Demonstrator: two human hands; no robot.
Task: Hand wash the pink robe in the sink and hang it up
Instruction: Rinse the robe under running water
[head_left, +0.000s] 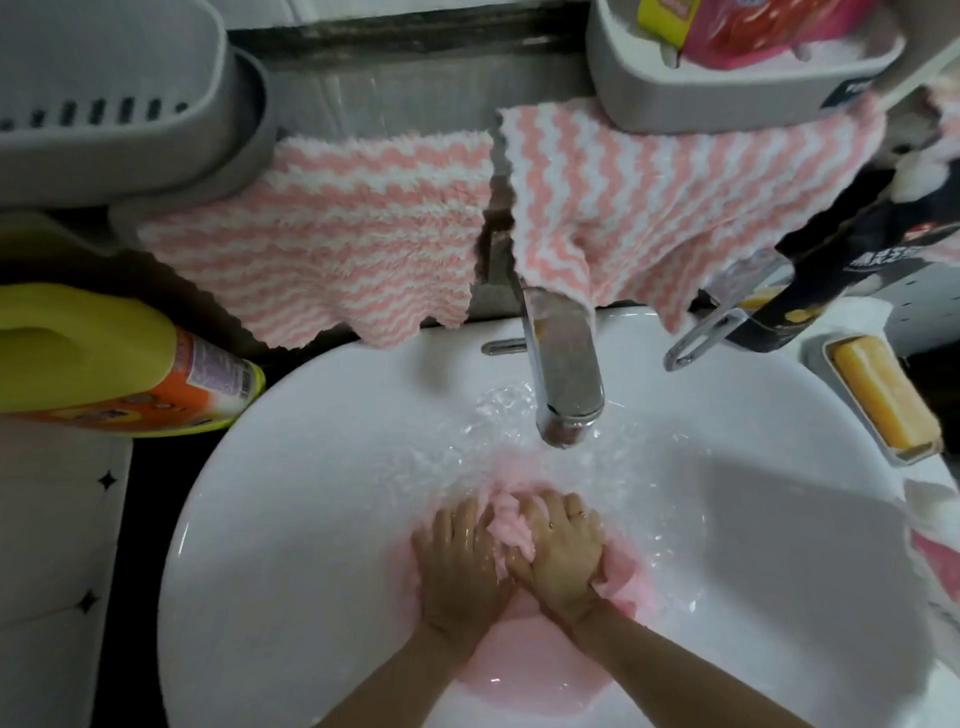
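My two hands meet low in the one glossy white sink (311, 467). My left hand (462, 561) and my right hand (558, 556) touch, and each clutches a bunch of the single soaked pink robe (506, 525), which lies crumpled under them in the water. One chrome faucet (563, 374) runs just above my fingers. Two fluffy zigzag cloths hang behind it, the left towel (332, 239) and the right towel (649, 208), which drapes onto the faucet. One yellow soap bar (883, 400) sits to the right and one yellow bottle (104, 364) to the left.
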